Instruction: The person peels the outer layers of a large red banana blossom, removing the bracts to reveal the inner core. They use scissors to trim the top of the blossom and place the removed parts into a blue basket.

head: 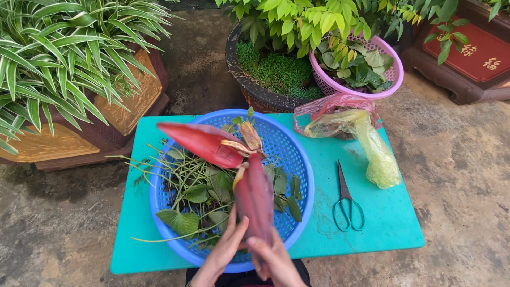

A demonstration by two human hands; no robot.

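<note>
Both hands, left (223, 252) and right (273, 258), clamped on glossy maroon banana blossom (254, 199) (bract peeled back) over blue mesh basket (297, 154).

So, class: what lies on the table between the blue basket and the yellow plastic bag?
In the head view, only scissors lie between blue basket and yellow bag.

Wrists — cut off below; basket (297, 159) partly hidden.
</note>
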